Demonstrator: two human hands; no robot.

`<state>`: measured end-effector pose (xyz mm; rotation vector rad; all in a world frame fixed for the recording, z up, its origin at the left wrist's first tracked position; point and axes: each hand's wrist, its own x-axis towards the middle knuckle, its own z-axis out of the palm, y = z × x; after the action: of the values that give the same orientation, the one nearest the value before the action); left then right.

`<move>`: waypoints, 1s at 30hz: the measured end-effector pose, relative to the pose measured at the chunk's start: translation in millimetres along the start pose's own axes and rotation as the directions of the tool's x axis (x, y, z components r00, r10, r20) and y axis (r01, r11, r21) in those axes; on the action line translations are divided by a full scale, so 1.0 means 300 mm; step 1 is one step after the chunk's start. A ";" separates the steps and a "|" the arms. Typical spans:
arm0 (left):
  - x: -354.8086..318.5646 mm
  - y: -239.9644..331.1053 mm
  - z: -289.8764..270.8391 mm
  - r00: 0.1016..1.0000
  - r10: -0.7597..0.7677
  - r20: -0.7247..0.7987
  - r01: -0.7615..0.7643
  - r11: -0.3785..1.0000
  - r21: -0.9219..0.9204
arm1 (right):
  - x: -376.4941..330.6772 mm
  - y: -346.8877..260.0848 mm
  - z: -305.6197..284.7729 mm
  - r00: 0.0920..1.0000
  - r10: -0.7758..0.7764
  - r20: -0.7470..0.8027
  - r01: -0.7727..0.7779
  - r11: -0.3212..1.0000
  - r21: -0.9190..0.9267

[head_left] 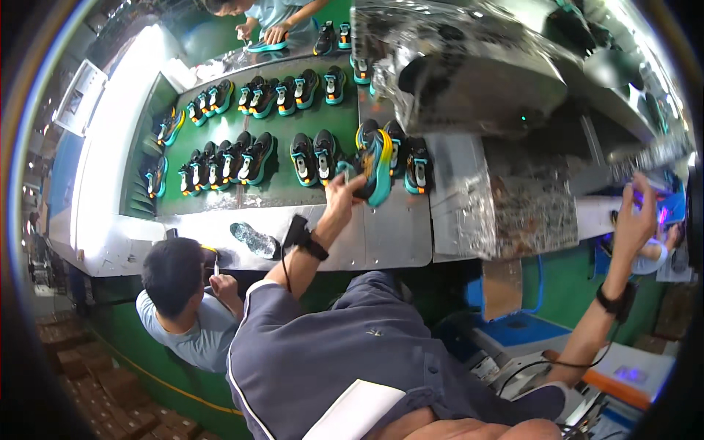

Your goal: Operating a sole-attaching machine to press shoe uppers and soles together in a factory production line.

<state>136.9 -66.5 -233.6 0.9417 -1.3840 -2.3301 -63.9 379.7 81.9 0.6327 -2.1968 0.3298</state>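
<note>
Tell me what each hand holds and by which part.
Left hand grips a black, teal and yellow shoe at its heel end. Right hand reaches into a purple-lit machine; any hold cannot be told.

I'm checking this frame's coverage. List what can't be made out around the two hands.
- Head view: the right hand reaches into purple glare; whatever it touches is washed out.
- Left hand grips a black, yellow and teal shoe; its fingers cover the heel.
- Machine under crinkled foil: shape hidden.
</note>
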 end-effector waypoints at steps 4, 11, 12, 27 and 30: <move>0.387 0.128 -0.005 0.979 0.016 -0.201 -0.011 1.000 0.028 | 0.454 0.017 0.279 0.951 -0.236 0.199 0.256 0.964 -0.076; 1.177 0.206 -0.031 0.912 0.113 -0.395 -0.079 0.992 0.100 | 0.915 -0.096 0.663 0.780 -0.448 0.437 0.514 0.857 -0.040; 1.243 0.225 -0.019 0.910 0.167 -0.380 -0.081 0.970 0.230 | 0.958 -0.105 0.689 0.780 -0.404 0.477 0.472 0.881 -0.025; 0.922 -0.209 -0.258 0.756 0.574 0.315 -0.532 0.258 0.806 | 0.941 -0.435 0.727 0.814 -0.467 0.346 0.449 0.883 0.138; 0.601 -0.341 -0.269 0.727 0.643 0.242 -0.586 0.397 0.707 | 0.895 -0.422 0.566 0.806 -0.588 0.064 0.588 0.809 0.022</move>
<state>63.6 -165.2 -418.9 0.4773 -2.2427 -1.1065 -250.8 111.7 182.7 1.2982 -1.9346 -0.0226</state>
